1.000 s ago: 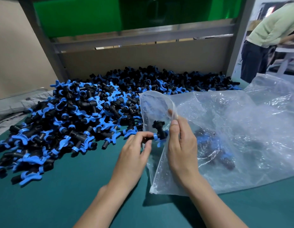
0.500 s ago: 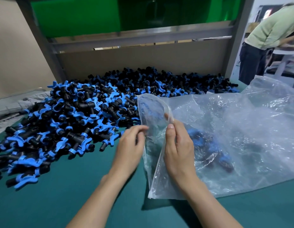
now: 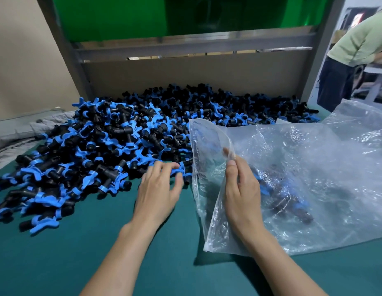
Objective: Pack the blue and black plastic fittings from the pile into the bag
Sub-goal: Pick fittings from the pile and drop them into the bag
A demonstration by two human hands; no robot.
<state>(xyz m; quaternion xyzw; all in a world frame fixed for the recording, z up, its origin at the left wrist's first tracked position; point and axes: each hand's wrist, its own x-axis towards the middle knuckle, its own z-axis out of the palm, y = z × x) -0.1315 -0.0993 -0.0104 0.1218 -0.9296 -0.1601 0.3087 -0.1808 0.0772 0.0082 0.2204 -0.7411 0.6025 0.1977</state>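
Note:
A big pile of blue and black plastic fittings (image 3: 113, 146) covers the left and back of the green table. A clear plastic bag (image 3: 303, 167) lies at the right, with a few fittings (image 3: 286, 201) showing through it. My right hand (image 3: 241, 189) pinches the upper edge of the bag's mouth and holds it lifted open toward the pile. My left hand (image 3: 158, 191) is at the pile's near edge, just left of the bag's mouth. Its loosely bent fingertips touch a blue-winged fitting (image 3: 178, 171), and the thumb stays apart below it.
Bare green table (image 3: 79, 253) lies in front of the pile. A cardboard wall (image 3: 185, 75) and a metal frame close off the back. Grey cloth (image 3: 19, 133) lies at the far left. Another person (image 3: 356, 50) stands at the back right.
My left hand put the fitting it held into the bag's mouth, then drew back left to the pile's edge. My right hand kept hold of the bag.

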